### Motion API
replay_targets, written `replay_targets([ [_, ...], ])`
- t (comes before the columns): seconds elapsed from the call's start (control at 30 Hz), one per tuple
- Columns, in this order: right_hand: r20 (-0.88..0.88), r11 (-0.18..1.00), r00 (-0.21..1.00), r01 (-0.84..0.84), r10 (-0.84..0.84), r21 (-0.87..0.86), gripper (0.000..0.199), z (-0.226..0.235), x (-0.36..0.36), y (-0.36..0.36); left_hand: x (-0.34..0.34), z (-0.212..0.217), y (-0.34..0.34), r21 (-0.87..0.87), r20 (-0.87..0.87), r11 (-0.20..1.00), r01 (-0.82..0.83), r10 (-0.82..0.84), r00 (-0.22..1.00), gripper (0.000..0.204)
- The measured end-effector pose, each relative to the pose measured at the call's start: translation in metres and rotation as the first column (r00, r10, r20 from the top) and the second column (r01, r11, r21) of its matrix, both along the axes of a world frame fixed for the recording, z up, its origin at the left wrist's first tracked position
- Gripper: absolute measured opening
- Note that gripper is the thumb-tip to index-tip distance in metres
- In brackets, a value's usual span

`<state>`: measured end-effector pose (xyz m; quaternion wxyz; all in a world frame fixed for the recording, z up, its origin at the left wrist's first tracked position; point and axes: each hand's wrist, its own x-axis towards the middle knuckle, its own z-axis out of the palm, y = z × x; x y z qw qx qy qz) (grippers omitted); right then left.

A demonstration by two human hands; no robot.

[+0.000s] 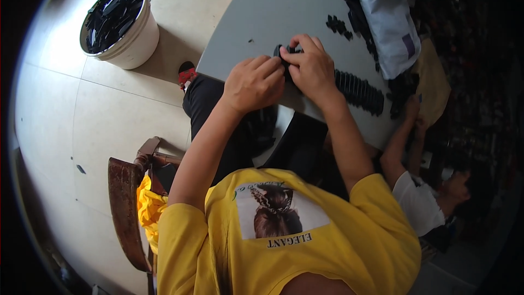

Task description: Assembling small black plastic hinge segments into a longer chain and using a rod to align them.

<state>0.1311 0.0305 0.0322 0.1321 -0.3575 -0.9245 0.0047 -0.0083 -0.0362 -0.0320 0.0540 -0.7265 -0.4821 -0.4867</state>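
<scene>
Both hands meet over the near left edge of the light table, around a small dark black piece (278, 52) whose exact kind I cannot make out. My left hand (254, 84) has its fingers curled and pinches the piece from the left. On the other side, my right hand (312, 68) grips it between thumb and bent fingers. Part of the piece is hidden by the fingers. Just right of my right wrist lies a neat row of stacked black pieces (360, 93), standing side by side along the table.
Small black parts (339, 26) lie loose on the table (245, 16), near a white bag (385, 22). A white bucket (134, 49) full of black pieces stands on the floor at left. A wooden chair (124, 207) is beside me. At right, another person's arm (398, 142) reaches toward the table.
</scene>
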Motion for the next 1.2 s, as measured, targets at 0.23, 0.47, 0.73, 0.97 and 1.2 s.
replay_targets([
  [0.23, -0.236, 0.997, 0.970, -0.036, 0.052, 0.070, 0.025, -0.006, 0.020, -0.011, -0.004, 0.001, -0.001, -0.034, 0.007, 0.999, 0.011, -0.010, 1.000, 0.017],
  [0.47, -0.339, 0.978, 0.917, 0.198, -0.210, -0.069, 0.030, -0.022, 0.135, -0.167, -0.012, -0.006, 0.004, -0.129, -0.057, 0.991, -0.028, 0.021, 0.998, 0.030],
  [0.73, 0.018, 0.022, 0.060, 0.598, -0.998, -0.801, 0.015, -0.208, 0.246, -0.428, -0.020, 0.002, 0.014, -0.219, -0.383, 0.975, 0.043, -0.126, 0.915, 0.054],
  [0.97, 0.524, -0.438, -0.214, 0.827, -0.824, -0.351, 0.032, -0.333, 0.269, -0.454, -0.026, -0.003, 0.024, -0.312, -0.366, 0.947, 0.082, -0.199, 0.909, 0.047],
  [1.2, -0.146, 0.153, 0.045, 0.267, -0.988, -0.952, 0.036, -0.317, 0.313, -0.487, -0.012, 0.023, 0.018, -0.491, -0.361, 0.870, 0.053, -0.258, 0.896, 0.056],
])
